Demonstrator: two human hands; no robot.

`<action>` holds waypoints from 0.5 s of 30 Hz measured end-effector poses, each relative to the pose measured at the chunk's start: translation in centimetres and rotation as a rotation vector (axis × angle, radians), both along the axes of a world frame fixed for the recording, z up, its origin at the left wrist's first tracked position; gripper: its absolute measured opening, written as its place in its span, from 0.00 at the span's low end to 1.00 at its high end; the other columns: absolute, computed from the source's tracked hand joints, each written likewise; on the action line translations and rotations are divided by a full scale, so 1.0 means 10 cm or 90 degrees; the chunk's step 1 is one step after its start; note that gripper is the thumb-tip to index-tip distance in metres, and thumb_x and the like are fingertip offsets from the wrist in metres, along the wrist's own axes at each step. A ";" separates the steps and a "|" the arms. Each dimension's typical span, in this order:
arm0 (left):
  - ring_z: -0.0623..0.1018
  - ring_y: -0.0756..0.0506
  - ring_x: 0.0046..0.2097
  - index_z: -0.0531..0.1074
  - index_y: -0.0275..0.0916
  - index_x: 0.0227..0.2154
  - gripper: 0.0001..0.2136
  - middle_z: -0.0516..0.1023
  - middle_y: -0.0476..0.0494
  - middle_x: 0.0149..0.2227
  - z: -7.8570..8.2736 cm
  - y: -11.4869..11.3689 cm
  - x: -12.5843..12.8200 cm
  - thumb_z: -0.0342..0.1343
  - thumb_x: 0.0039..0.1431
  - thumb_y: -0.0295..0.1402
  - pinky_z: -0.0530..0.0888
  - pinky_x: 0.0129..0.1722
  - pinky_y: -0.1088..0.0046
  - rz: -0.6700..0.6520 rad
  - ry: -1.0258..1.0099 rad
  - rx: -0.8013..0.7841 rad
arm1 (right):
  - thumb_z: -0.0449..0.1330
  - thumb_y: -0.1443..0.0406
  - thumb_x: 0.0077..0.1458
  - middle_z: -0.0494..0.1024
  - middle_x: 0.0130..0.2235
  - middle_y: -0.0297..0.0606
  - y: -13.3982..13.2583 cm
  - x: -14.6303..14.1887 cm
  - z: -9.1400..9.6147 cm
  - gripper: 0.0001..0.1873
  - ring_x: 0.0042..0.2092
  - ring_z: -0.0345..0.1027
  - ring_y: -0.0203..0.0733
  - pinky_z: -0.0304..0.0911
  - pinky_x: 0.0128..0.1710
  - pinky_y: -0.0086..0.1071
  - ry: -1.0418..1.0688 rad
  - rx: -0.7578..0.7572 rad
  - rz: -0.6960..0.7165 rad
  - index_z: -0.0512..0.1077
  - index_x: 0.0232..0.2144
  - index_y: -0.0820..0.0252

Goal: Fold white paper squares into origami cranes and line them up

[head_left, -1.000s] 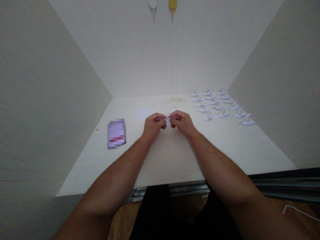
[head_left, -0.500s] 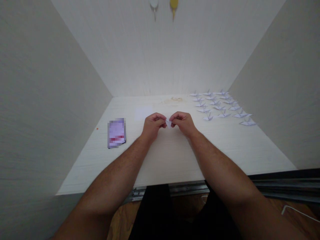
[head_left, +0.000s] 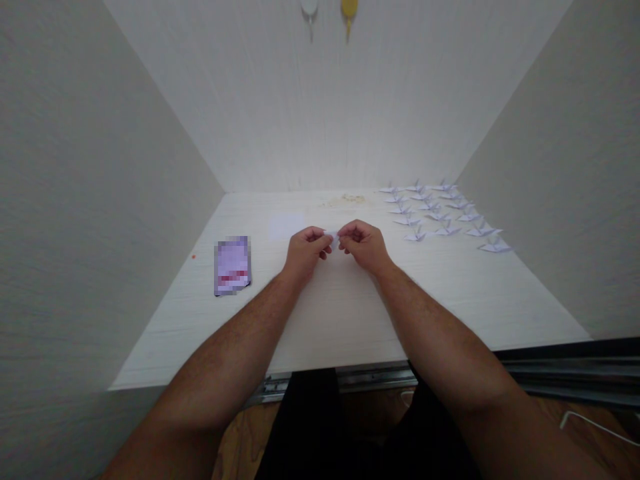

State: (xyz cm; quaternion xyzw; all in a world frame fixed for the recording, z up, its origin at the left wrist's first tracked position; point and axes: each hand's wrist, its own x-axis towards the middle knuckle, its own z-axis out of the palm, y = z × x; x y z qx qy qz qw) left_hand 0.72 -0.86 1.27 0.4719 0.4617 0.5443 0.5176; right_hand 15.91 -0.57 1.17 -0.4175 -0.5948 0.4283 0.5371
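Head view. We find both hands raised just above the middle of the white table (head_left: 350,313), knuckles facing us, meeting at a small piece of folded white paper (head_left: 333,239). The left hand (head_left: 304,252) has its fingers curled in and its thumb and fingertips pinched on the left edge of the paper. The right hand (head_left: 364,245) is likewise curled, its fingertips closed on the right edge. Only a sliver of the paper shows between the two hands; we cannot tell its shape or which fold is being worked.

To the right, toward the far corner, we note a group of finished paper cranes (head_left: 440,212) set out in rough rows on the table, well apart from the hands. To the left lies a flat pack with a blurred face (head_left: 232,265), near the left hand but not touching it. A flat white sheet (head_left: 286,225) lies just beyond the left hand. Some pale scraps (head_left: 347,199) rest near the far edge. Plain walls enclose the table on three sides.
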 end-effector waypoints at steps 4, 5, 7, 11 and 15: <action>0.73 0.51 0.22 0.73 0.37 0.27 0.10 0.75 0.49 0.20 0.00 -0.01 -0.01 0.65 0.44 0.35 0.67 0.21 0.77 0.005 0.038 0.037 | 0.64 0.61 0.43 0.77 0.23 0.30 0.00 -0.01 0.04 0.13 0.26 0.72 0.36 0.66 0.23 0.28 0.077 -0.071 0.004 0.71 0.33 0.57; 0.74 0.50 0.23 0.73 0.37 0.28 0.10 0.76 0.48 0.21 0.00 -0.01 -0.01 0.65 0.45 0.35 0.68 0.22 0.77 0.002 0.045 0.047 | 0.64 0.60 0.44 0.77 0.23 0.31 0.00 -0.01 0.05 0.12 0.25 0.71 0.36 0.66 0.23 0.28 0.079 -0.083 0.003 0.72 0.33 0.58; 0.76 0.49 0.25 0.73 0.37 0.29 0.10 0.78 0.47 0.23 0.01 -0.02 -0.02 0.65 0.45 0.36 0.70 0.23 0.76 -0.005 0.055 0.061 | 0.64 0.59 0.45 0.77 0.23 0.33 0.00 0.00 0.05 0.11 0.24 0.70 0.35 0.66 0.23 0.29 0.073 -0.091 -0.004 0.73 0.30 0.60; 0.77 0.49 0.26 0.74 0.36 0.29 0.09 0.78 0.46 0.24 0.02 -0.04 -0.01 0.65 0.47 0.35 0.72 0.25 0.74 -0.002 0.075 0.073 | 0.65 0.59 0.45 0.77 0.22 0.34 0.00 0.00 0.04 0.10 0.22 0.68 0.33 0.66 0.22 0.28 0.053 -0.069 -0.018 0.74 0.27 0.60; 0.74 0.51 0.24 0.74 0.36 0.28 0.07 0.76 0.48 0.22 0.03 -0.04 0.00 0.63 0.47 0.33 0.71 0.24 0.76 0.006 0.083 0.071 | 0.64 0.60 0.46 0.78 0.22 0.33 -0.01 -0.01 0.04 0.08 0.22 0.68 0.33 0.65 0.22 0.28 0.017 -0.054 -0.026 0.74 0.27 0.60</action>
